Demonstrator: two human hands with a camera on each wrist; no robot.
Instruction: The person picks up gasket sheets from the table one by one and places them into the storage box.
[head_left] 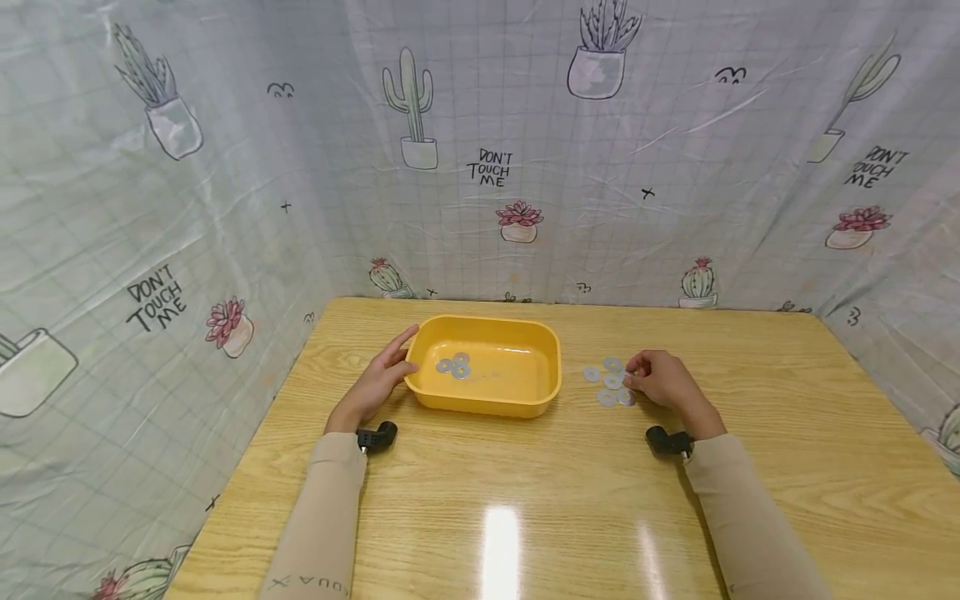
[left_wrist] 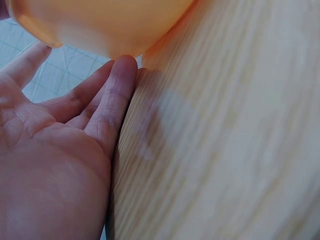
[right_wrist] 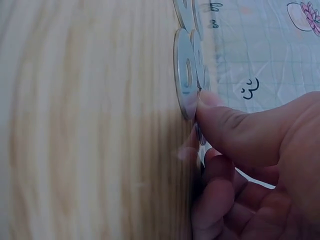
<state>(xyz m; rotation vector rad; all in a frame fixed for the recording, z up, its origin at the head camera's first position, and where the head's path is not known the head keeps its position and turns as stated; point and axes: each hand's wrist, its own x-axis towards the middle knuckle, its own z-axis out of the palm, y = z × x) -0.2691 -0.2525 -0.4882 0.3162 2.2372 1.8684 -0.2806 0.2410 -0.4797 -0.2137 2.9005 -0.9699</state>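
Note:
A yellow tray stands on the table with three flat metal washers inside, toward its left end. At the tray's left end is my left hand, thumb at the rim and extended fingers touching the outer wall. Several more washers lie in a loose cluster right of the tray. Over that cluster's right edge, my right hand pinches a washer between thumb and fingers. The thumb also covers part of the group, so the pinched washer is mostly hidden.
The wooden table has its back edge against a printed curtain, which also hangs along the left and right sides. A black wrist camera sits on the left wrist and another camera on the right.

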